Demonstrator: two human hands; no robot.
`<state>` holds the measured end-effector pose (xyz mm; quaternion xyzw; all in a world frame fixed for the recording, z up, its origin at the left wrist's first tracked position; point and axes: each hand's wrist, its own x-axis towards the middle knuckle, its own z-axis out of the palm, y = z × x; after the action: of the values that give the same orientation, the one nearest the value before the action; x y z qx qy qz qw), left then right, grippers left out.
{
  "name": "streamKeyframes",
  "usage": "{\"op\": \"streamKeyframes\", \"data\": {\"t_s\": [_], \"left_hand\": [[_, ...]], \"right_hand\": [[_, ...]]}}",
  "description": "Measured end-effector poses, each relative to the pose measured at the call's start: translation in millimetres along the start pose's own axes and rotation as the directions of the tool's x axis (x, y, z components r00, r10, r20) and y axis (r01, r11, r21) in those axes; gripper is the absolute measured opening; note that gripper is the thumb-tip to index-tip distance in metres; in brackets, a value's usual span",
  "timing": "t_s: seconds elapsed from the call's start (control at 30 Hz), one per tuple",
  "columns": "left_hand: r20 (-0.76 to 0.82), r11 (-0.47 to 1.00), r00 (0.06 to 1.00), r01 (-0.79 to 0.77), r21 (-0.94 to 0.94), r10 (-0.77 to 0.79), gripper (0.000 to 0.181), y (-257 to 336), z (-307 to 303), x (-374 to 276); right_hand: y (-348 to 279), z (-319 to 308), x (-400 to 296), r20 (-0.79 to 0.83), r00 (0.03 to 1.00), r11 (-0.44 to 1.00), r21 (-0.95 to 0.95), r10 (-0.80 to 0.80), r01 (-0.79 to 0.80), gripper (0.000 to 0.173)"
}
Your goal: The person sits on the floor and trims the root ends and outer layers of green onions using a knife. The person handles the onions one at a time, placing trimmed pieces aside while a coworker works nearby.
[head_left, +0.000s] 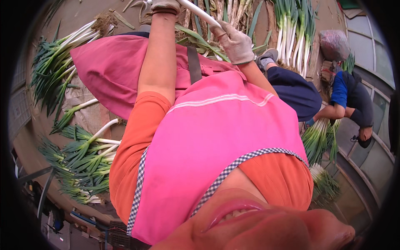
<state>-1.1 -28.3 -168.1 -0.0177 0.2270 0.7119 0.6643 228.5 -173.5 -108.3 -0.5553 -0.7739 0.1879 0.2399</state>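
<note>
A white leek stalk (pixel 200 12) slants across the top of the view. My right hand (pixel 232 42), in a pale work glove, grips its lower end. My left hand (pixel 165 4), also gloved, is beside the stalk's upper part; its fingers are cut off by the top edge, so its hold cannot be told. Leaves and untrimmed leeks (pixel 231 14) lie below and beyond my hands. Upright in the view, a row of cleaner leeks with white stems (pixel 289 43) lies right of my right hand.
Leeks with roots (pixel 59 56) lie at the left, more leeks (pixel 90 162) at lower left. At the right, a person in a blue shirt (pixel 339 90) bends over leeks (pixel 315 137). A stuffed plastic bag (pixel 334 45) and plastic crates (pixel 19 109) stand near the edges.
</note>
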Motion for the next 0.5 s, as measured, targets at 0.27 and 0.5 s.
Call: {"op": "streamKeyframes", "data": {"t_s": [0.27,0.5], "left_hand": [[0.097,0.999,0.995,-0.013,0.031,0.009,0.033,-15,21,-20],[0.221,0.913,0.944,0.301,-0.276,-0.245,0.035,-8,20,-13]], "right_hand": [[40,5,-1,-0.006,0.98,0.962,-0.195,-0.198,0.193,0.031],[9,-12,-3,0.153,0.932,0.749,0.558,0.329,-0.356,0.026]]}}
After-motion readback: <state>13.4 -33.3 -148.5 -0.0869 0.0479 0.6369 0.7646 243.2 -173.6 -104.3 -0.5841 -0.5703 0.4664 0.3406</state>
